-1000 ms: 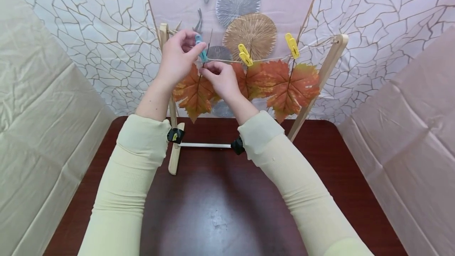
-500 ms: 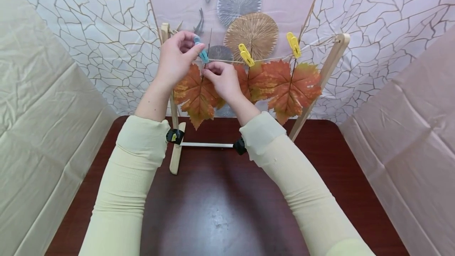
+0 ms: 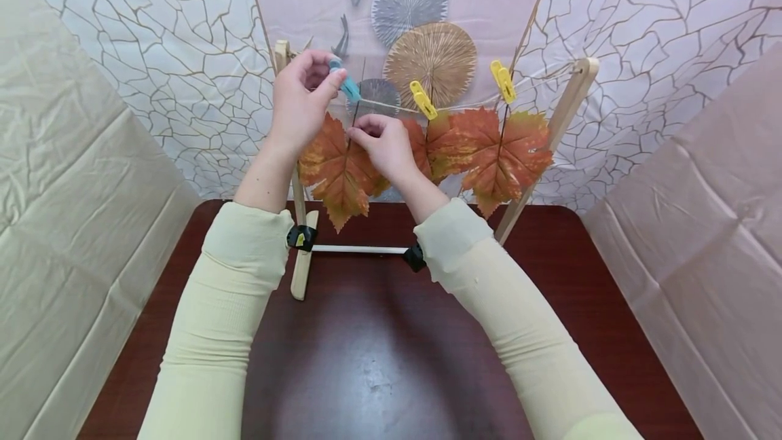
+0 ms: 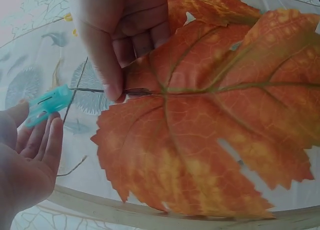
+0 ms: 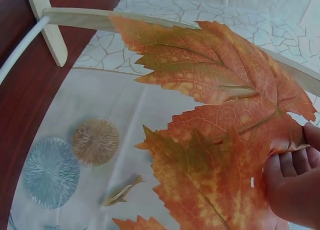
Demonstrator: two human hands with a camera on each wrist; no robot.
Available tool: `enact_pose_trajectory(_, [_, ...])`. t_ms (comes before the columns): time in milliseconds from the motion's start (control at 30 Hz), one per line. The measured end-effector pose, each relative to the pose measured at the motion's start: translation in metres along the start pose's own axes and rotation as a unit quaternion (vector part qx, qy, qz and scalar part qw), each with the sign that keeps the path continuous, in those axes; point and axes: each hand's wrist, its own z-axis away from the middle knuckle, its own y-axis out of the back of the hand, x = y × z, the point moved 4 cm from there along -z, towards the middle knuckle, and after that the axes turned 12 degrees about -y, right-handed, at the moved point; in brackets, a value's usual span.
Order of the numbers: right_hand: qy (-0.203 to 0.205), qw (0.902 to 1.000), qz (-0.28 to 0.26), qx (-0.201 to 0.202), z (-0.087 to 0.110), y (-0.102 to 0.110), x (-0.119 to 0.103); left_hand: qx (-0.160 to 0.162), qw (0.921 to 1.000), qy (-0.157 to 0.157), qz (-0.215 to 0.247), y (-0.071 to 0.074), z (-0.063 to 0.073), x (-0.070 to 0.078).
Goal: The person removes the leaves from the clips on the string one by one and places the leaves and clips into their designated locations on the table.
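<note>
My left hand (image 3: 302, 100) pinches a teal clothespin (image 3: 347, 81) between thumb and fingers. Its tip sits at the string (image 3: 391, 108) and at the dark stem of the left orange maple leaf (image 3: 339, 172). Just below, my right hand (image 3: 386, 144) pinches that stem near the leaf's base, thumb and fingertips together. In the left wrist view the teal clothespin (image 4: 49, 105) meets the stem's end, and the leaf (image 4: 165, 155) spreads to the right. Two yellow clothespins (image 3: 423, 100) (image 3: 504, 81) hold more leaves (image 3: 504, 155) on the string; the middle leaf is partly hidden behind my right hand.
The string runs between two wooden posts (image 3: 568, 107) of a stand. A white rod (image 3: 360, 250) joins the stand low down, next to a wooden foot (image 3: 301, 273). The dark red table (image 3: 379, 345) lies below, with patterned cloth (image 3: 214, 32) behind.
Both hands stay at the left leaf. The teal clothespin has tilted further, its upper end moving left, and the right hand has shifted slightly down with the leaf, pulling its stem lower.
</note>
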Motion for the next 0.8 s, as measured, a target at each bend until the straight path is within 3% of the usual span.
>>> enact_pose_trajectory(267, [-0.016,0.9997,-0.011,-0.013,0.004,-0.004,0.013,0.040,0.9977,-0.009,0.054,0.004,0.000,0.000])
enact_pose_trajectory(567, [-0.035,0.9986,-0.026,-0.031,0.008,-0.007,0.032,0.028,0.9985,-0.013,0.045,0.010,0.010,-0.004])
enact_pose_trajectory(800, [-0.049,0.9980,-0.012,-0.040,0.014,-0.007,0.044,-0.002,0.9995,-0.020,0.024,0.014,0.020,-0.013])
